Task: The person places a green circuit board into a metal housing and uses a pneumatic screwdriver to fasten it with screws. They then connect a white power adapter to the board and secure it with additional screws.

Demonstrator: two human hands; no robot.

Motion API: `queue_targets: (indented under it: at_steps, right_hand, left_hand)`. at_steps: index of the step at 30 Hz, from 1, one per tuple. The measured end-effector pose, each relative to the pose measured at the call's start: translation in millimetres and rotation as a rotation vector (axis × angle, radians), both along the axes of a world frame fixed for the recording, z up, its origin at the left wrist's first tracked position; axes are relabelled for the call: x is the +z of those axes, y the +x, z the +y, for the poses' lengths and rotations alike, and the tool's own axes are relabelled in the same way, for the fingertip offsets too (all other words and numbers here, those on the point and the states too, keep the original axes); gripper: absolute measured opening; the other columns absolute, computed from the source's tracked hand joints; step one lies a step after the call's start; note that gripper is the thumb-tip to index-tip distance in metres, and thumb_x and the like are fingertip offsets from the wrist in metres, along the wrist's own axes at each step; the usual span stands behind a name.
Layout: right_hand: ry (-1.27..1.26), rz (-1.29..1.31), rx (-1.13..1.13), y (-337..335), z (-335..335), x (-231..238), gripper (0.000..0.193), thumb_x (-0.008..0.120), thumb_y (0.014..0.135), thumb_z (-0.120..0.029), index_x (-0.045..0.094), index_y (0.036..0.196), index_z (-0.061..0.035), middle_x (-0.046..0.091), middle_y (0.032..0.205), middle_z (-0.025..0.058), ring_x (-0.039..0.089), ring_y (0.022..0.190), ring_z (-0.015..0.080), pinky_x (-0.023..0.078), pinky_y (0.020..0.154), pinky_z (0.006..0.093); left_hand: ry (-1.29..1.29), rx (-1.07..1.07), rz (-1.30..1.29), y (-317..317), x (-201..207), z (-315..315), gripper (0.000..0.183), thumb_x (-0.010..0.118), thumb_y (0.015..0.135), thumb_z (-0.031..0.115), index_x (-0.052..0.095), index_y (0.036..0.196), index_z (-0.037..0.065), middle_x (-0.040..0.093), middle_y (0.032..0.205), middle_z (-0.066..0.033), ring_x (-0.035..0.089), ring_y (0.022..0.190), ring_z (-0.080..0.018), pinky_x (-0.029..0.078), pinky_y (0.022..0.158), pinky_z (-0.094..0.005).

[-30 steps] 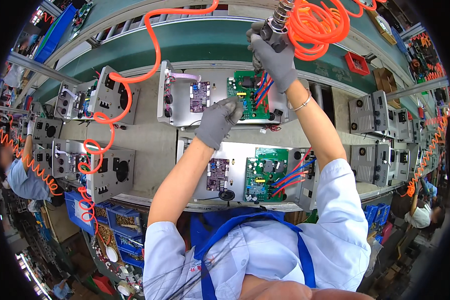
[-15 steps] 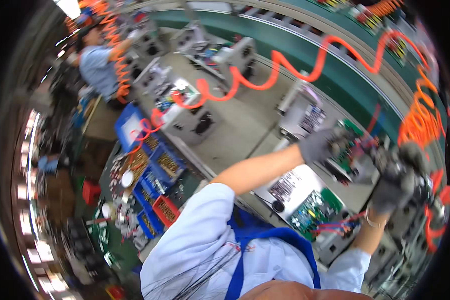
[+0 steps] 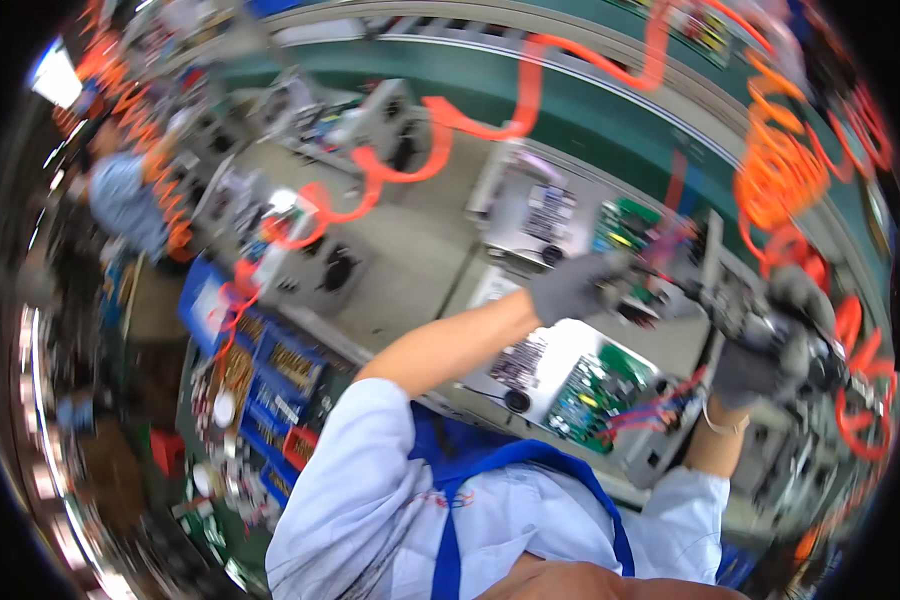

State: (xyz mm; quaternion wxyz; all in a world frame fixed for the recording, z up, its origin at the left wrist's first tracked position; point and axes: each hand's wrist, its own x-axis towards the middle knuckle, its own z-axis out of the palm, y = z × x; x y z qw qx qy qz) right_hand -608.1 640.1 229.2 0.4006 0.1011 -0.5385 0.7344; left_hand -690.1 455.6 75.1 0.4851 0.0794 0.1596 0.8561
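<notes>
Containers first. You've got 2 open metal housings at the right part of the worktop. The upper housing (image 3: 515, 235) sits toward the far edge; in it, a small purplish board (image 3: 550, 212), a green board (image 3: 618, 228) and blurred red and blue wires. The lower housing (image 3: 547, 388) lies along the near edge; in it, a second small board, a larger green board (image 3: 598, 395), a black round part (image 3: 516, 400) and red and blue wires ending at its right side.

Your right hand (image 3: 760, 365), grey-gloved, is wrapped round a metal tool (image 3: 820, 362), just beyond the upper housing's right wall. Your left hand (image 3: 582, 288), also gloved, has curled fingers over the upper housing's near edge; blur, can't tell if it grips anything.

Off the worktop's near edge, to your left: blue bins (image 3: 262, 352), some with small brass-coloured parts, plus a red bin (image 3: 296, 442) partly behind your sleeve, contents unclear.

Surface: grey worktop (image 3: 410, 290), more housings (image 3: 320, 268) at its left part, green strip (image 3: 590, 140) past the far edge. Orange coiled hose (image 3: 410, 178) crosses above. Room: 1 co-worker (image 3: 125, 200), light blue shirt, far left; bright light (image 3: 57, 75) top left.
</notes>
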Motion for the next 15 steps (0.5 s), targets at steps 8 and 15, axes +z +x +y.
queue_targets:
  at_steps: [8,15]
  right_hand:
    - [0.022,0.063,0.177,8.3,7.9,4.1,0.042,0.058,0.073,-0.021,0.055,0.113,-0.0072,0.044,0.087,0.0077,0.039,0.076,0.0194,0.041,0.059,0.0289]
    - [0.015,0.062,0.2,7.1,10.3,-3.6,0.038,0.056,0.075,-0.019,0.054,0.111,-0.0081,0.049,0.091,0.0118,0.047,0.078,0.0205,0.044,0.058,0.0302]
  left_hand:
    - [-0.142,-0.118,-0.16,4.9,12.6,6.6,0.028,0.057,0.092,0.026,0.05,0.104,0.001,0.048,0.084,-0.0002,0.046,0.065,-0.0041,0.043,0.05,-0.0127]
    - [-0.246,-0.161,-0.147,10.8,9.4,8.3,0.046,0.055,0.091,0.036,0.049,0.114,-0.004,0.053,0.09,-0.0068,0.056,0.073,-0.0099,0.053,0.06,-0.017]
